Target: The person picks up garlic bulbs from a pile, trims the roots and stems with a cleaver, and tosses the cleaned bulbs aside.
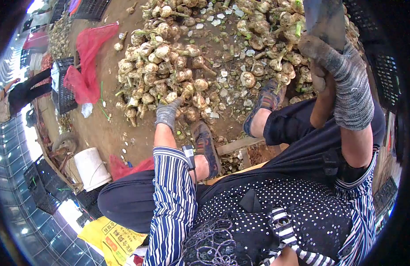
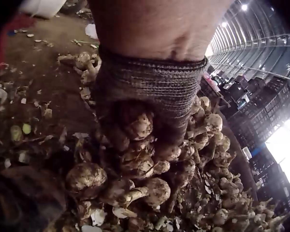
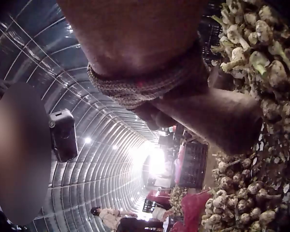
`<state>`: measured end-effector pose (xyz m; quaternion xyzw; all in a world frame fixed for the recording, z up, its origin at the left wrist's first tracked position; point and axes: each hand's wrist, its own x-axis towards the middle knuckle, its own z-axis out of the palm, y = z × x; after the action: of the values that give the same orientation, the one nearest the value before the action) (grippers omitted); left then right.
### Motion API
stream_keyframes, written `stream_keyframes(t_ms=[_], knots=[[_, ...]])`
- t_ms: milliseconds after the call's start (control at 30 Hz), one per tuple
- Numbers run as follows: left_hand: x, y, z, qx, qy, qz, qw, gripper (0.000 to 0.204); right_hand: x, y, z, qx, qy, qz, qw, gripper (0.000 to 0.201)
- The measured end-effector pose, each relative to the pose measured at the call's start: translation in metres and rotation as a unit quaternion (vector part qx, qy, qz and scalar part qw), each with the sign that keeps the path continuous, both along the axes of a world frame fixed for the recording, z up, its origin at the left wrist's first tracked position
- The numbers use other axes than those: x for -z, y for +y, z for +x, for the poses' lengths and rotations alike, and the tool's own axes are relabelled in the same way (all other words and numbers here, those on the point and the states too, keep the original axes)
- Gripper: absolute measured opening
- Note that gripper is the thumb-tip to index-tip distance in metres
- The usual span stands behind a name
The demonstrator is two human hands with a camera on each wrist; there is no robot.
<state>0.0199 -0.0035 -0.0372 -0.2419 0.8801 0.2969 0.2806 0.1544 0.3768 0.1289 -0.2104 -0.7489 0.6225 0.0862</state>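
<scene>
My left hand (image 1: 167, 114), in a grey knitted glove, reaches down into a heap of soil-caked garlic bulbs (image 1: 156, 66) with short stems. Seen from the left wrist, its fingers curl around a garlic bulb (image 2: 137, 126), and more bulbs lie just below. My right hand (image 1: 346, 75), gloved too, is raised at the right. It grips a knife by its thick wooden handle (image 1: 322, 104); the wide grey blade (image 1: 324, 20) rises above the hand. In the right wrist view, the handle (image 3: 217, 118) crosses in front of more bulbs.
A second garlic heap (image 1: 280, 31) lies at the upper right, near my shoe (image 1: 267, 95). Pale peelings litter the dirt floor. Red netting (image 1: 92, 48), a black crate (image 1: 65, 84), a white bucket (image 1: 92, 168) and a yellow sack (image 1: 112, 241) are on the left. Another person (image 1: 30, 93) stands far left.
</scene>
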Motion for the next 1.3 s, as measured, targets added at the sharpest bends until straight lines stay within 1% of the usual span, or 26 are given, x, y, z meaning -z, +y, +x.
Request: stream_keyframes(t_ms=[33, 67, 133, 267, 333, 367, 433, 533, 600, 667, 700, 733, 800, 833, 867, 933, 967, 1000, 1067, 1100, 1133, 1167, 1200, 1233, 1267, 1300], knots=[[0.002, 0.001, 0.001, -0.006, 0.0, -0.043, 0.999, 0.096, 0.002, -0.003, -0.002, 0.034, 0.04, 0.002, 0.999, 0.03], [0.008, -0.003, 0.0, -0.006, 0.0, -0.044, 0.999, 0.096, 0.0, -0.006, 0.003, 0.033, 0.04, 0.002, 0.999, 0.03], [0.018, -0.01, -0.002, 0.004, -0.003, -0.102, 0.995, 0.091, -0.012, -0.022, 0.011, 0.048, 0.04, -0.039, 0.997, 0.032], [0.0, -0.002, 0.004, -0.01, 0.022, -0.034, 0.999, 0.093, -0.013, -0.019, 0.008, 0.017, 0.032, -0.061, 0.997, 0.033], [-0.009, 0.004, 0.007, -0.102, -0.004, 0.029, 0.994, 0.096, -0.008, -0.011, 0.008, 0.009, 0.022, -0.06, 0.998, 0.033], [-0.008, 0.002, 0.006, -0.102, -0.004, 0.028, 0.994, 0.096, -0.007, -0.01, 0.007, 0.008, 0.018, -0.062, 0.998, 0.033], [-0.002, -0.001, 0.007, -0.152, 0.021, -0.018, 0.988, 0.096, -0.004, -0.005, 0.008, 0.002, 0.011, -0.065, 0.998, 0.034], [0.004, -0.008, 0.003, -0.138, 0.039, -0.057, 0.988, 0.095, 0.0, 0.002, 0.007, -0.008, 0.0, -0.072, 0.997, 0.034], [0.005, -0.016, 0.01, -0.127, 0.06, -0.019, 0.99, 0.096, 0.006, 0.013, 0.008, -0.015, -0.017, -0.08, 0.997, 0.035], [-0.002, -0.012, 0.012, -0.191, 0.072, 0.017, 0.979, 0.094, 0.014, 0.016, 0.009, -0.016, -0.023, -0.086, 0.996, 0.035], [0.016, -0.029, 0.007, -0.206, 0.052, -0.057, 0.976, 0.091, 0.019, 0.017, 0.009, 0.002, -0.013, -0.07, 0.997, 0.036], [0.021, -0.036, 0.006, -0.206, 0.052, -0.057, 0.976, 0.091, 0.021, 0.017, 0.009, 0.019, -0.002, -0.055, 0.998, 0.037], [0.02, -0.04, 0.008, -0.189, -0.022, -0.071, 0.979, 0.09, -0.004, -0.003, 0.001, 0.012, -0.021, -0.052, 0.998, 0.036], [0.015, -0.039, 0.012, -0.193, -0.07, 0.032, 0.978, 0.095, -0.013, -0.01, -0.002, 0.004, -0.039, -0.048, 0.998, 0.036], [0.019, -0.039, 0.014, -0.193, -0.071, 0.032, 0.978, 0.095, -0.008, -0.006, -0.001, 0.004, -0.04, -0.048, 0.998, 0.036], [0.028, -0.035, 0.017, -0.101, -0.084, -0.083, 0.988, 0.094, 0.004, 0.005, 0.001, -0.012, -0.01, -0.034, 0.999, 0.034], [0.028, -0.031, 0.019, -0.071, -0.09, -0.084, 0.99, 0.091, 0.003, 0.004, 0.001, -0.013, -0.011, -0.033, 0.999, 0.034], [0.028, -0.03, 0.02, -0.072, -0.091, -0.084, 0.99, 0.091, 0.0, 0.003, 0.001, -0.018, -0.033, -0.052, 0.998, 0.033], [0.027, -0.027, 0.022, -0.027, -0.082, 0.029, 0.996, 0.085, 0.002, -0.007, 0.003, -0.024, -0.056, -0.071, 0.996, 0.033], [0.026, -0.028, 0.023, -0.028, -0.084, 0.03, 0.996, 0.085, 0.004, -0.024, 0.001, 0.009, 0.028, -0.043, 0.999, 0.032], [0.025, -0.029, 0.023, -0.043, -0.097, 0.085, 0.991, 0.077, 0.006, -0.034, 0.0, 0.042, 0.111, -0.015, 0.993, 0.032], [0.024, -0.031, 0.022, -0.058, -0.11, 0.138, 0.982, 0.069, 0.003, -0.033, 0.001, 0.037, 0.102, -0.022, 0.994, 0.032], [0.023, -0.031, 0.023, -0.073, -0.123, 0.192, 0.971, 0.061, -0.002, -0.031, 0.004, 0.012, 0.048, -0.038, 0.998, 0.032], [0.025, -0.029, 0.021, -0.117, -0.08, 0.176, 0.974, 0.06, -0.006, -0.025, 0.004, -0.011, 0.007, -0.054, 0.998, 0.032], [0.036, -0.041, 0.014, -0.117, -0.082, 0.176, 0.974, 0.06, -0.008, -0.026, 0.005, -0.022, -0.008, -0.06, 0.998, 0.032], [0.058, -0.066, 0.003, -0.164, -0.082, 0.103, 0.978, 0.057, -0.009, -0.024, 0.004, -0.029, -0.016, -0.063, 0.997, 0.032]])
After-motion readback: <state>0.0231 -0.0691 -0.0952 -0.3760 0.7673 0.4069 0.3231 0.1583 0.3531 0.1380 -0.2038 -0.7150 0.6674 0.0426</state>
